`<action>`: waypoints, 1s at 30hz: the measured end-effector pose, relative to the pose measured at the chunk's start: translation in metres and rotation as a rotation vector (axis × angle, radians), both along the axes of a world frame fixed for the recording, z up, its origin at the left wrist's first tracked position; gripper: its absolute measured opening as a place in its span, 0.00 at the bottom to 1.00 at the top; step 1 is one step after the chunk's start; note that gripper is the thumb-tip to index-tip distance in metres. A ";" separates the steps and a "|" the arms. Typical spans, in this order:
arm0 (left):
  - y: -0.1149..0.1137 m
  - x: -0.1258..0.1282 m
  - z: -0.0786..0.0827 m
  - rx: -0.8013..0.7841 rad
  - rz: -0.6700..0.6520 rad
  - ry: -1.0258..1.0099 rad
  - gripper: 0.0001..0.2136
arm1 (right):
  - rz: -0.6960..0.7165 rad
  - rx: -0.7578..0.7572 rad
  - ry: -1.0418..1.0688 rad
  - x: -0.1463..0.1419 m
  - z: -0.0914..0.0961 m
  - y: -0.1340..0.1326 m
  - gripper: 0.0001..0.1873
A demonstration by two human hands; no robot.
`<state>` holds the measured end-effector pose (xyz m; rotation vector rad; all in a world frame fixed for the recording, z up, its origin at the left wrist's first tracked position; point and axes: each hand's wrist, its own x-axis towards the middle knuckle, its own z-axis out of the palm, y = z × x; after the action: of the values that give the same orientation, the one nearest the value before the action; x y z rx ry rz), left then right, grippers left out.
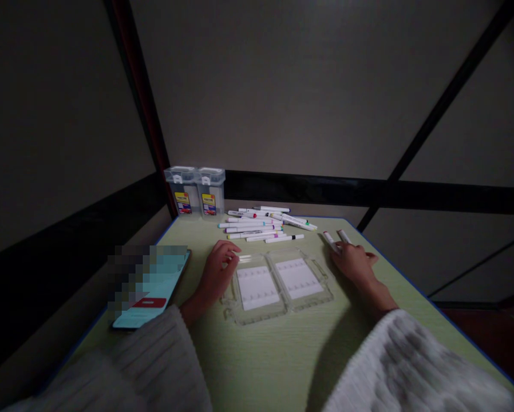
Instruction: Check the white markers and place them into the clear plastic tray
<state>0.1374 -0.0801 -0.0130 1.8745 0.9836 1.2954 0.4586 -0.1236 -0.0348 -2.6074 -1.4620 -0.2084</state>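
A clear plastic case [286,297] lies unfolded on the table, a white printed sheet [257,288] in its left half and another white sheet [300,278] in its right. By the case's upper left corner is my left hand [221,268], fingers loosely bent and apart, nothing seen in them. To the right of the case, my right hand [355,263] rests low over the table with its fingers closed around two white markers. The reddish ends of the left marker [331,241] and the right marker [344,236] stick out beyond the fingers; their other ends are hidden.
Several white markers [257,228] with coloured ends lie in a loose pile behind the case. Two lidded clear boxes, the left box [184,194] and the right box [212,194], stand at the back left. A phone [154,289] lies left of my left hand. Walls enclose the table's back.
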 end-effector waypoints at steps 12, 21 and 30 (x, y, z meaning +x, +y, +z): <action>0.000 -0.001 0.002 -0.007 0.001 0.000 0.03 | 0.011 0.085 0.023 -0.002 -0.001 0.000 0.24; -0.001 -0.001 0.002 -0.005 -0.002 0.013 0.03 | 0.012 0.101 -0.025 0.001 0.002 -0.005 0.27; -0.002 -0.002 0.004 -0.014 -0.006 0.008 0.03 | 0.047 0.076 0.029 0.010 0.001 -0.002 0.15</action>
<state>0.1354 -0.0821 -0.0090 1.8721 0.9873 1.2759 0.4682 -0.1258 -0.0335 -2.5034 -1.4746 -0.2160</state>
